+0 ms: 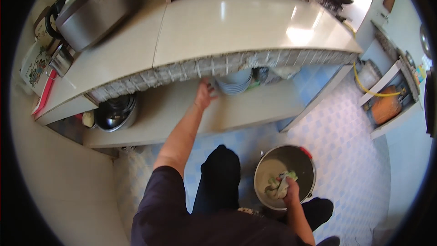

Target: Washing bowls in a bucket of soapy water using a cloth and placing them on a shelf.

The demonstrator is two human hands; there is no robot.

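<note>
My left hand [205,94] reaches in under the counter, its fingers apart and nothing seen in them. Just right of it, a stack of bowls [235,82] stands on the lower shelf [174,121]; hand and bowls look slightly apart. Down on my right, my right hand [292,191] grips a wet green-and-white cloth [278,186] inside a metal bucket [310,167]. Cloudy liquid covers the bucket's bottom. The bucket has a red patch on its rim and stands on the tiled floor beside my knee.
Nested metal pots [116,114] sit at the shelf's left end. Above runs the counter's rough tiled edge [205,66]. A large metal pot [99,10] and a steel cup [61,60] stand on the counter [245,27]. An orange gas cylinder [385,107] with a yellow hose is at right.
</note>
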